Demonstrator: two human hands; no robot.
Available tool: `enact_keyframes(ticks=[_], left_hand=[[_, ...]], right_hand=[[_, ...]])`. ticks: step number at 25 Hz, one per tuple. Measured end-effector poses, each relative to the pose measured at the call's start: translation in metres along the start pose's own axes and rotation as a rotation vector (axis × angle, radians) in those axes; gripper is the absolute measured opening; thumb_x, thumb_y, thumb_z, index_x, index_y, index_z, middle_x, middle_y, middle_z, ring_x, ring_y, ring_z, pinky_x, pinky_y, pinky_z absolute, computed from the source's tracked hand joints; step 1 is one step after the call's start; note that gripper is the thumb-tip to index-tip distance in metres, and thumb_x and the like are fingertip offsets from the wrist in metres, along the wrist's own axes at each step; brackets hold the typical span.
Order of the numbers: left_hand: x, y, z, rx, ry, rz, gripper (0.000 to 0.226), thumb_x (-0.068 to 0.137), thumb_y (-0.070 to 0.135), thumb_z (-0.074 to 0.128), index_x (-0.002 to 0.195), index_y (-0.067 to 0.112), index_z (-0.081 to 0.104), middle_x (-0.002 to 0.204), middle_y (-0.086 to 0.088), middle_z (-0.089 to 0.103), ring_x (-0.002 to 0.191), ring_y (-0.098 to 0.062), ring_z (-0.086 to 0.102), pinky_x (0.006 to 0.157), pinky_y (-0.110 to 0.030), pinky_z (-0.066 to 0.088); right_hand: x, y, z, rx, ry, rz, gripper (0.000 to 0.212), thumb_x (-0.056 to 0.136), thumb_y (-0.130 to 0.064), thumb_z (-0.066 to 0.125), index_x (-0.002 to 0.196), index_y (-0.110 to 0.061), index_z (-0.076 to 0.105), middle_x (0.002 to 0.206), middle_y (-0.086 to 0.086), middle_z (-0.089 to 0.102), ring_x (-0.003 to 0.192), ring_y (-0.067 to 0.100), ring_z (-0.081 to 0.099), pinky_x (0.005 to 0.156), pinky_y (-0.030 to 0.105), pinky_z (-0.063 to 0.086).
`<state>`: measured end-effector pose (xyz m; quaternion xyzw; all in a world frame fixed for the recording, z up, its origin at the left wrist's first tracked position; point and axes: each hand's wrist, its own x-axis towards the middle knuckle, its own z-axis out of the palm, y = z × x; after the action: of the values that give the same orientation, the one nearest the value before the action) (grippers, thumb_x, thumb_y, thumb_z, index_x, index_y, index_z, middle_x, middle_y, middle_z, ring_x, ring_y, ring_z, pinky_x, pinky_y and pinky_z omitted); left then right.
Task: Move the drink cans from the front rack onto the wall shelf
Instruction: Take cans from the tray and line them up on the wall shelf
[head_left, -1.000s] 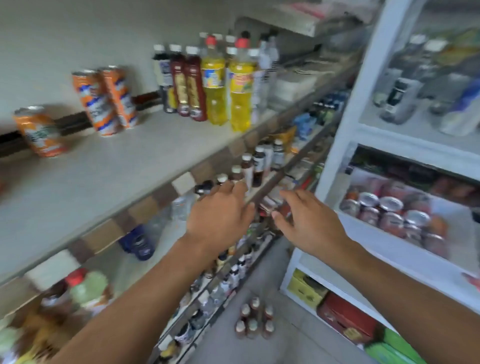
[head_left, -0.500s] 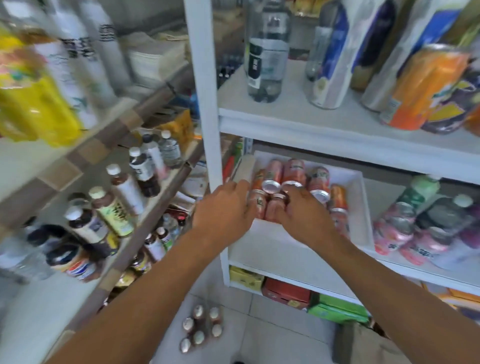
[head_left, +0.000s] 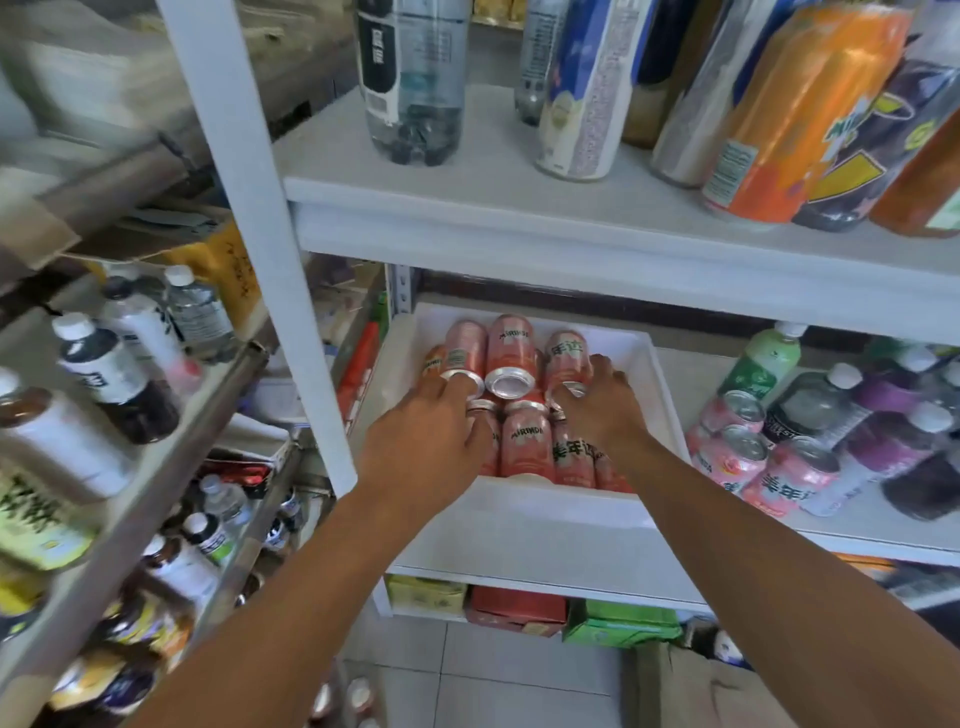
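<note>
Both hands, left hand (head_left: 423, 423) and right hand (head_left: 600, 402), reach onto pink cans (head_left: 511, 356).

Light was bright, soft and even, with only faint shadows under the white shelf (head_left: 571, 228). The frame's centre was sharp, can (head_left: 511, 353) labels readable. The left edge smeared with motion blur, bottles (head_left: 104, 364) streaked. Wide-angle distortion bent the post (head_left: 249, 208) and tilted the upper-right bottles.

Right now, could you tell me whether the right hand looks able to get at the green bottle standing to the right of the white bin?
Probably yes. The right hand rests on the pink cans in the white bin, and the green bottle stands just beyond the bin's right wall, with open space above that wall and nothing in front of it.
</note>
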<state>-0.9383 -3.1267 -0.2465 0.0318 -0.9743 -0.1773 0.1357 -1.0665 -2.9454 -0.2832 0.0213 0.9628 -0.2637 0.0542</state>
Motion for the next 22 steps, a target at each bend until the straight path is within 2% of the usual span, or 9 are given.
enact_keyframes(ticks=[2, 4, 7, 10, 13, 16, 18, 21, 22], left_hand=[[0.000, -0.003, 0.011, -0.013, -0.017, 0.007, 0.038, 0.094, 0.042, 0.044, 0.130, 0.029, 0.045, 0.122, -0.002, 0.059, 0.104, -0.025, 0.060, 0.076, -0.036, 0.051], [-0.001, -0.006, 0.015, -0.003, -0.020, 0.000, 0.037, 0.095, 0.042, 0.044, 0.129, 0.028, 0.044, 0.119, -0.002, 0.059, 0.102, -0.025, 0.061, 0.073, -0.035, 0.050], [-0.004, -0.007, 0.008, 0.003, -0.028, -0.021, 0.035, 0.096, 0.041, 0.042, 0.127, 0.025, 0.045, 0.113, -0.001, 0.060, 0.098, -0.024, 0.060, 0.070, -0.034, 0.047], [-0.007, -0.004, -0.010, -0.024, -0.045, -0.053, 0.033, 0.097, 0.041, 0.043, 0.125, 0.023, 0.049, 0.115, -0.001, 0.061, 0.100, -0.025, 0.061, 0.074, -0.034, 0.047], [-0.012, -0.004, -0.031, -0.048, -0.091, -0.114, 0.030, 0.095, 0.038, 0.046, 0.119, 0.022, 0.050, 0.110, -0.002, 0.061, 0.097, -0.025, 0.060, 0.073, -0.034, 0.047], [-0.019, -0.006, -0.047, -0.157, -0.139, -0.211, 0.024, 0.093, 0.038, 0.050, 0.113, 0.023, 0.054, 0.105, 0.000, 0.062, 0.094, -0.024, 0.061, 0.077, -0.037, 0.050], [-0.024, -0.010, -0.057, -0.300, -0.171, -0.320, 0.031, 0.092, 0.043, 0.054, 0.118, 0.025, 0.054, 0.110, 0.003, 0.063, 0.095, -0.020, 0.063, 0.083, -0.037, 0.051], [-0.045, -0.023, -0.078, -0.625, -0.215, -0.519, 0.049, 0.086, 0.057, 0.061, 0.122, 0.024, 0.052, 0.114, 0.006, 0.064, 0.096, -0.010, 0.063, 0.081, -0.027, 0.048], [-0.055, -0.028, -0.087, -0.810, -0.212, -0.538, 0.054, 0.082, 0.060, 0.064, 0.120, 0.023, 0.054, 0.116, 0.005, 0.066, 0.097, -0.009, 0.064, 0.082, -0.027, 0.050]], right_hand=[[0.009, -0.001, 0.006, 0.086, 0.023, 0.038, 0.063, 0.086, -0.056, 0.054, 0.135, -0.020, 0.037, 0.126, 0.009, 0.055, 0.095, 0.026, 0.060, 0.078, 0.038, 0.054], [0.014, -0.001, 0.013, 0.176, 0.026, 0.063, 0.059, 0.093, -0.048, 0.056, 0.138, -0.017, 0.035, 0.112, 0.000, 0.051, 0.070, 0.010, 0.051, 0.056, 0.023, 0.042], [0.012, -0.006, 0.011, 0.297, 0.061, 0.128, 0.053, 0.096, -0.041, 0.057, 0.137, -0.013, 0.037, 0.099, -0.002, 0.046, 0.061, 0.001, 0.039, 0.046, 0.021, 0.028], [0.000, -0.005, 0.003, 0.452, 0.098, 0.152, 0.041, 0.089, -0.038, 0.061, 0.119, -0.012, 0.048, 0.099, 0.004, 0.057, 0.066, 0.007, 0.050, 0.051, 0.022, 0.034], [-0.028, -0.004, -0.003, 0.548, 0.101, 0.105, 0.047, 0.082, -0.050, 0.060, 0.115, -0.019, 0.051, 0.102, 0.002, 0.064, 0.090, 0.025, 0.063, 0.073, 0.032, 0.046], [-0.067, -0.014, -0.010, 0.581, 0.056, 0.032, 0.040, 0.083, -0.049, 0.063, 0.113, -0.026, 0.049, 0.097, -0.003, 0.067, 0.088, 0.016, 0.065, 0.076, 0.029, 0.051], [-0.101, -0.034, -0.016, 0.664, -0.039, -0.056, 0.036, 0.085, -0.033, 0.068, 0.112, -0.030, 0.045, 0.097, -0.008, 0.065, 0.083, 0.004, 0.063, 0.073, 0.021, 0.049], [-0.151, -0.070, -0.016, 0.829, -0.247, -0.238, 0.050, 0.070, -0.031, 0.071, 0.114, -0.035, 0.049, 0.112, -0.009, 0.066, 0.094, 0.006, 0.067, 0.085, 0.034, 0.056], [-0.164, -0.081, -0.015, 0.839, -0.308, -0.312, 0.052, 0.070, -0.028, 0.071, 0.117, -0.036, 0.049, 0.115, -0.007, 0.065, 0.097, 0.006, 0.067, 0.085, 0.034, 0.057]])
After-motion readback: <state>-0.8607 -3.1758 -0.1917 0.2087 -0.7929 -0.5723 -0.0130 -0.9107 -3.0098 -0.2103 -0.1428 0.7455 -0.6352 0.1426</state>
